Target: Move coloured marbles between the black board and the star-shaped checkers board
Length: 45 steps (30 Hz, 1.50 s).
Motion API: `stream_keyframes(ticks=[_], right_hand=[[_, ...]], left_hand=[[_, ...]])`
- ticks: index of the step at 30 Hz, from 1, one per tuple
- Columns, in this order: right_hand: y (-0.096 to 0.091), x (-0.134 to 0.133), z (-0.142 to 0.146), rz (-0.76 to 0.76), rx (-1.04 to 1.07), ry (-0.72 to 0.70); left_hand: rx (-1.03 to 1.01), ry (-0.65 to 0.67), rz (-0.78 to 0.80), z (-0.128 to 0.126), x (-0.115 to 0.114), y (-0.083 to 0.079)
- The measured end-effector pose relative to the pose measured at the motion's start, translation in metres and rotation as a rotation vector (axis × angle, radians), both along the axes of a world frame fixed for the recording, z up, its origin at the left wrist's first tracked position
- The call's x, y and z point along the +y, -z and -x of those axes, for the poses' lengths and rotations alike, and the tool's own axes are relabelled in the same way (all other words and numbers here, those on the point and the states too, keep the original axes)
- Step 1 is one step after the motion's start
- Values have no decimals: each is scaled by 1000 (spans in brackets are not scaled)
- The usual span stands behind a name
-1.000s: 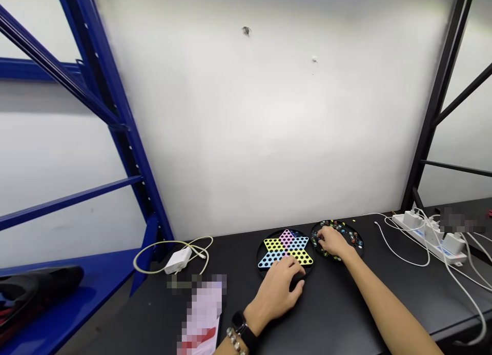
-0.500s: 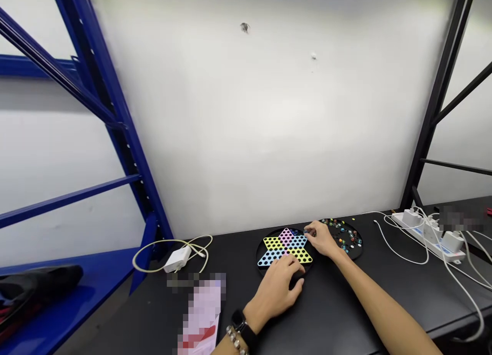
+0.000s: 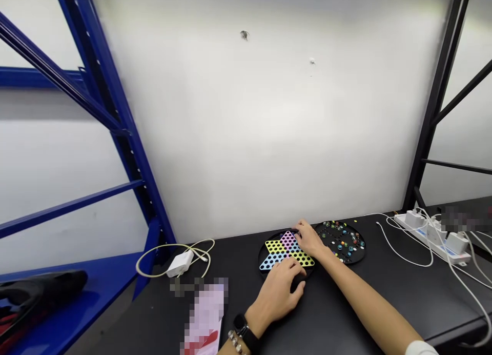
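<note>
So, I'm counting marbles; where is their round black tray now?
In the head view, the tray is right of centre on the table, just right of the star-patterned board and the right hand.

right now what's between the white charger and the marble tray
Head view: part of a pale cable, then the Chinese checkers board, right hand over its far side.

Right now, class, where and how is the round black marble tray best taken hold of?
The round black marble tray is probably best pinched at its right rim, coming from the right: the right hand and forearm crowd the left side. The tray lies flat with a raised rim, and loose marbles are scattered inside, so keep it level.
</note>
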State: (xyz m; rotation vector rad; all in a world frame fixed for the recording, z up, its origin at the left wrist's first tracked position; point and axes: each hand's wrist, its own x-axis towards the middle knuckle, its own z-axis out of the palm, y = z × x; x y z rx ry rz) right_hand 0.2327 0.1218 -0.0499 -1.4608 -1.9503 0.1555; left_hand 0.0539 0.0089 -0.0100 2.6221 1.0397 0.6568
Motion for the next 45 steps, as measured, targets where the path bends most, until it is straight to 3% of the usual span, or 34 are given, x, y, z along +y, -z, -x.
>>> stream_keyframes(ticks=[4,7,10,12,15,18,28,34,39,45], right_hand=[[-3,6,8,125,-153,70],[-3,1,2,92,-150,80],[-5,-6,-12,65,-77,90],[-5,-11,-24,90,-43,84],[-2,-16,-44,126,1,72],[3,-20,-60,144,33,90],[-2,-20,-78,103,72,167],[-1,-20,-87,108,85,199],[-8,-21,-104,130,112,305],[-6,-25,-148,150,110,460]], left_hand=[[4,-5,-42,1,0,-1],[25,-55,-109,5,14,-4],[142,-246,-151,10,51,-9],[303,-387,-65,13,82,-12],[384,-464,15,14,122,-16],[443,-494,51,10,140,-17],[511,-595,48,-17,136,-18],[455,-579,72,-23,143,-16],[318,-546,62,-19,145,-21],[181,-417,11,-67,132,-8]])
